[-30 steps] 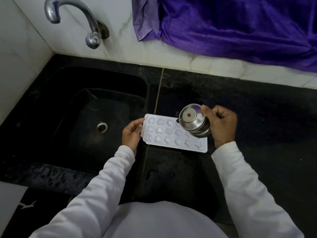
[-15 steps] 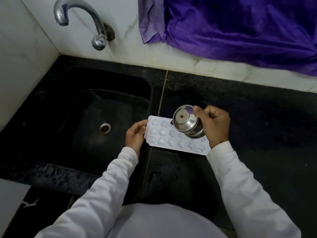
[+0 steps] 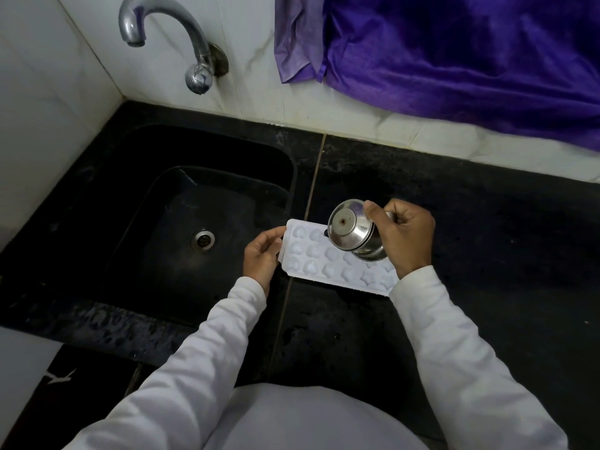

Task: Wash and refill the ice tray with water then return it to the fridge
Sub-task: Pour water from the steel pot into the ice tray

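Observation:
A white ice tray (image 3: pixel 328 261) with several shaped cells lies flat on the black counter (image 3: pixel 487 241), just right of the sink. My left hand (image 3: pixel 261 254) grips the tray's left end. My right hand (image 3: pixel 402 235) holds a small steel pot (image 3: pixel 354 233) tipped on its side above the tray's middle, its round base facing me. The pot hides some of the cells at the tray's far right side. Water is too faint to make out.
A black sink (image 3: pixel 181 228) with a steel drain (image 3: pixel 203 239) lies to the left. A chrome tap (image 3: pixel 168 34) juts from the white tiled wall above it. Purple cloth (image 3: pixel 454 60) hangs over the wall at the back right. The counter near me is wet.
The tilted pot has moved leftward along the tray, from its right part toward its middle. My left hand stays on the tray's left end.

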`<state>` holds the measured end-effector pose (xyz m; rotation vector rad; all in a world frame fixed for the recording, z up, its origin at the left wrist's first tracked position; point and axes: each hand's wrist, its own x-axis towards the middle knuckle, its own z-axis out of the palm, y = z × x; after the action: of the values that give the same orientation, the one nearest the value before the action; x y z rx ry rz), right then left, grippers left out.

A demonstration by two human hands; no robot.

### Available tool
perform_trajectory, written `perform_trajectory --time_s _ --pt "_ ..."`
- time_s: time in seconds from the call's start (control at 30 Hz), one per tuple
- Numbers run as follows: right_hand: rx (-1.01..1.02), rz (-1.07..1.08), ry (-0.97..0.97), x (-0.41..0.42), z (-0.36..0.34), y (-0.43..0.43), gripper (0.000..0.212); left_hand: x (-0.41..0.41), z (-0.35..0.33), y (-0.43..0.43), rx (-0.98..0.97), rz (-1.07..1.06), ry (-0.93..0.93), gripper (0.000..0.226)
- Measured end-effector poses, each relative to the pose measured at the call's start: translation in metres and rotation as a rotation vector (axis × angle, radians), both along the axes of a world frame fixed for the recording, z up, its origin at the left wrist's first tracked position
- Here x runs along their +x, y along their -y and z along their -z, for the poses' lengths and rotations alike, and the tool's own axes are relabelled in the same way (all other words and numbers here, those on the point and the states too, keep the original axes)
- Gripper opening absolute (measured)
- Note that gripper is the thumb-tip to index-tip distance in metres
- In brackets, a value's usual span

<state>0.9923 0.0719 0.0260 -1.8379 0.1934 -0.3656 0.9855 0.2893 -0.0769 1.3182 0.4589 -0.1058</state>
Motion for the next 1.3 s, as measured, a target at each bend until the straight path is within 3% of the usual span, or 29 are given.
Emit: perform_trajectory --time_s 0.83,1.1,1.3 --pt "-0.001 0.009 0.004 0.001 0.0 0.002 0.048 -0.002 -0.001 -0.001 0.017 0.017 -0.002 0.032" --pt "0.197 0.043 -0.031 0.003 -0.004 0.003 0.05 -0.004 -0.006 0.0 0.028 0.015 -0.013 0.03" --pt "0.207 0.008 -0.019 0.009 -0.004 -0.002 0.051 -0.001 -0.013 0.002 -0.109 -0.051 -0.041 0.025"
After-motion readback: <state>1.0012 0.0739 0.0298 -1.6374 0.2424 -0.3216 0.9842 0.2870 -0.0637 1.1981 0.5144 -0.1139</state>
